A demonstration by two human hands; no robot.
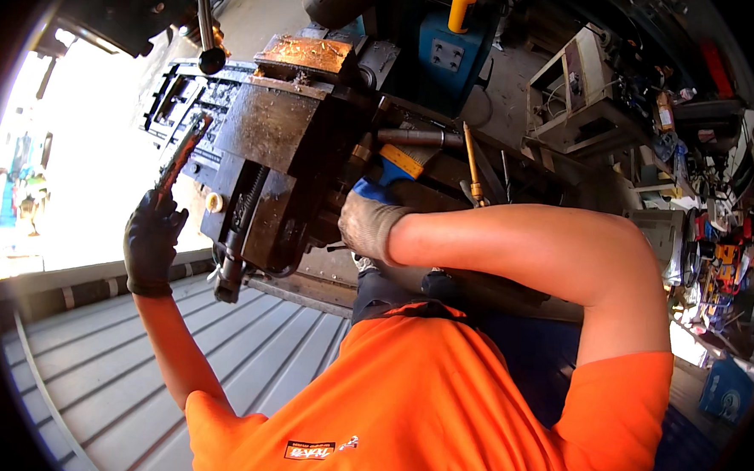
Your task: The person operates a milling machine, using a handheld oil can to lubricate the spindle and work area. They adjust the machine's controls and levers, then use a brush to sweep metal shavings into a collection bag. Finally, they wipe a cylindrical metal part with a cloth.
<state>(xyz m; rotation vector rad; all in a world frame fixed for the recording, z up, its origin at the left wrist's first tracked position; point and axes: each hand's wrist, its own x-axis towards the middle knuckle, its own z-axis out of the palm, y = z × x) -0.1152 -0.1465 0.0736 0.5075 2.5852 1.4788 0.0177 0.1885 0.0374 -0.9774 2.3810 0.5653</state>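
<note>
My left hand (152, 241), in a dark glove, is closed round the lower end of a long, narrow dark tool with a reddish edge (182, 159). This tool points up beside the milling machine's table (198, 111); its exact kind is unclear. In a grey glove with blue on it, my right hand (369, 225) is curled against the right side of the dark metal machine block (271, 136). What its fingers hold is hidden. Just above it lies a yellow and blue flat tool (400, 162). Metal chips are scattered over the machine's surfaces.
A black-knobbed lever (211, 60) hangs at upper left. Beyond my right forearm stands a brass-coloured rod (473, 164). A yellow bottle (462, 8) sits on a blue machine housing (444, 56). A metal frame (572, 92) and cluttered shelves line the right. Ribbed grey sheeting (176, 336) lies at lower left.
</note>
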